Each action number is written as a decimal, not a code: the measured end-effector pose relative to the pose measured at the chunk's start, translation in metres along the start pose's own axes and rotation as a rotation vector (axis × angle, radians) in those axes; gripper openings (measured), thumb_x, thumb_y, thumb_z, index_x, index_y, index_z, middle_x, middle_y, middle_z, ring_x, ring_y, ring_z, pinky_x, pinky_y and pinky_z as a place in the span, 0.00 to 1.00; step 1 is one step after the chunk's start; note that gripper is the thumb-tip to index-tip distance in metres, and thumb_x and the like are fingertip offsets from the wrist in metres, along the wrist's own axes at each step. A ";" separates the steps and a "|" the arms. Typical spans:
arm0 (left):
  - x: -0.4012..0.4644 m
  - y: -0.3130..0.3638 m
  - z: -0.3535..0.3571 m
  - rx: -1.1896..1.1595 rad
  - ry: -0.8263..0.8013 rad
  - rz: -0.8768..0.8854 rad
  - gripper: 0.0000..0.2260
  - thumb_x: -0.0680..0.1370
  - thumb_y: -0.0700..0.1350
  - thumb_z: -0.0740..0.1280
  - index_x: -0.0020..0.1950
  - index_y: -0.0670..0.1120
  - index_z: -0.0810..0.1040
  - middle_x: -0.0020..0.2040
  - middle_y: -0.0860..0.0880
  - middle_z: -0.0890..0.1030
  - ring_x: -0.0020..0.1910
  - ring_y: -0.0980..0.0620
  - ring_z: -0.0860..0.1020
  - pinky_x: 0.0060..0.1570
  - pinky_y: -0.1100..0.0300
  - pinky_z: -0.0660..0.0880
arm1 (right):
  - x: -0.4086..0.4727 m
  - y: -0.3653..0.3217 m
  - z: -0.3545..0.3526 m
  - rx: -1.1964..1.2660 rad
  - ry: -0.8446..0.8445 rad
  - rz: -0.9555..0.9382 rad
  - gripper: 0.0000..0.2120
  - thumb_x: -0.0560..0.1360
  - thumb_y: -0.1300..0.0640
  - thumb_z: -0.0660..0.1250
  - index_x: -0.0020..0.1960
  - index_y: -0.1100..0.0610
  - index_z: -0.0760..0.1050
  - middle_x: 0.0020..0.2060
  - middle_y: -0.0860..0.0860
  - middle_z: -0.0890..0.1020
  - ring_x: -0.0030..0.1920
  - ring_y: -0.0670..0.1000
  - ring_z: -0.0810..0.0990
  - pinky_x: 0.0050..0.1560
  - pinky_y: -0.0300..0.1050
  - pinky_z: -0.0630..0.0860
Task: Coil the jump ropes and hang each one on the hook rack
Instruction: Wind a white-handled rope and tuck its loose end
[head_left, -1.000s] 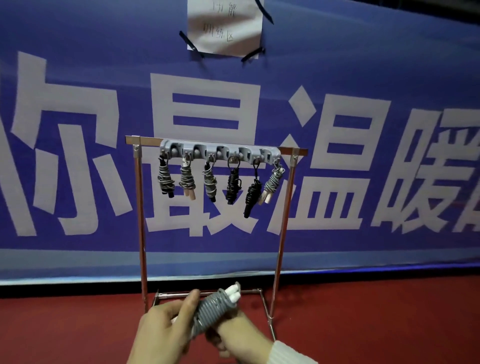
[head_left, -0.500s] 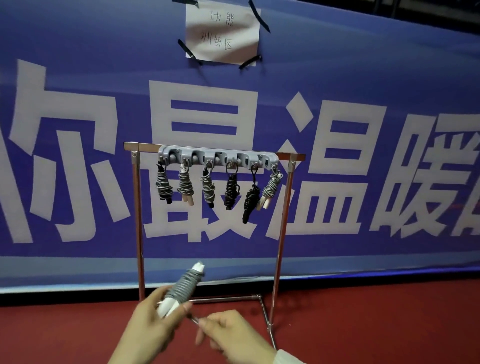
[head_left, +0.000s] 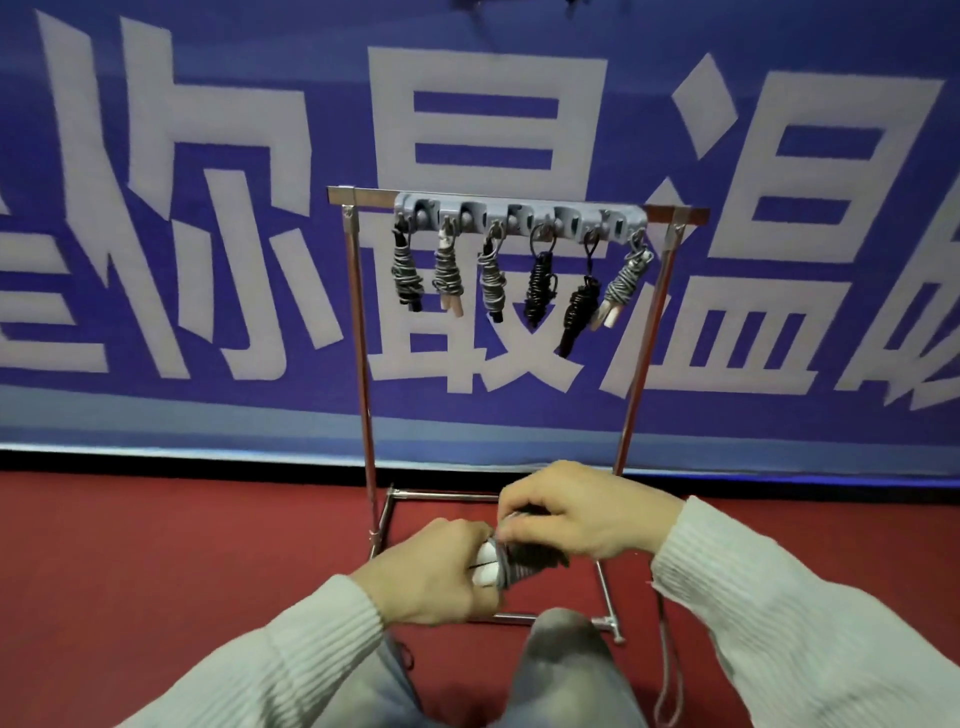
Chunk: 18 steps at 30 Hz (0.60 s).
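A grey coiled jump rope with white handles (head_left: 506, 560) lies between my two hands, low in the middle of the view. My left hand (head_left: 426, 577) grips its white handle end. My right hand (head_left: 576, 514) covers the coil from above, fingers curled and pinching the rope. The grey hook rack (head_left: 519, 215) sits on the top bar of a metal stand (head_left: 358, 332). Several coiled ropes (head_left: 491, 280) hang from its hooks, grey ones at the left, black ones toward the right.
A blue banner (head_left: 208, 156) with large white characters hangs right behind the stand. The floor (head_left: 156, 561) is red carpet. My knee (head_left: 566, 654) shows below my hands, and a loose cord (head_left: 670, 675) dangles by my right sleeve.
The view has tilted down and moved nearer the stand. My right hand has gone from beside the coil to on top of it, and the coil now lies sideways instead of pointing up.
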<state>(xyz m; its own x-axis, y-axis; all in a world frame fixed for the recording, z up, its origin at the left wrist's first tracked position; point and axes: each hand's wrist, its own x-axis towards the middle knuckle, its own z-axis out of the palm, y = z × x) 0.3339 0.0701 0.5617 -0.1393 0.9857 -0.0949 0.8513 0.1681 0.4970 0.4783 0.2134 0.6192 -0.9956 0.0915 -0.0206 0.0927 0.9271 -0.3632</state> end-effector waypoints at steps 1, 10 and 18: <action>0.000 0.003 0.001 0.056 -0.013 0.008 0.16 0.69 0.58 0.70 0.48 0.47 0.77 0.37 0.50 0.79 0.39 0.49 0.79 0.43 0.52 0.77 | 0.005 -0.002 0.002 -0.010 -0.022 -0.018 0.09 0.80 0.45 0.66 0.49 0.48 0.81 0.39 0.41 0.82 0.42 0.44 0.79 0.47 0.47 0.76; -0.032 0.023 0.000 -0.396 0.101 0.100 0.12 0.67 0.53 0.83 0.38 0.61 0.79 0.32 0.61 0.78 0.32 0.64 0.73 0.36 0.68 0.69 | 0.018 0.022 0.046 0.843 0.001 0.143 0.10 0.76 0.53 0.71 0.36 0.47 0.82 0.31 0.45 0.79 0.31 0.44 0.75 0.35 0.42 0.72; -0.022 0.003 0.005 -0.805 0.439 -0.144 0.15 0.72 0.49 0.80 0.44 0.39 0.80 0.27 0.52 0.74 0.24 0.54 0.65 0.26 0.61 0.62 | -0.004 -0.001 0.086 1.149 0.114 0.329 0.16 0.85 0.49 0.58 0.43 0.50 0.78 0.28 0.48 0.62 0.24 0.43 0.54 0.23 0.36 0.50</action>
<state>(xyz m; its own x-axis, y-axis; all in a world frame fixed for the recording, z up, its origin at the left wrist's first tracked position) 0.3418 0.0489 0.5613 -0.5357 0.8429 0.0512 0.2261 0.0848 0.9704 0.4806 0.1807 0.5401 -0.9141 0.3487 -0.2069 0.2180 -0.0075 -0.9759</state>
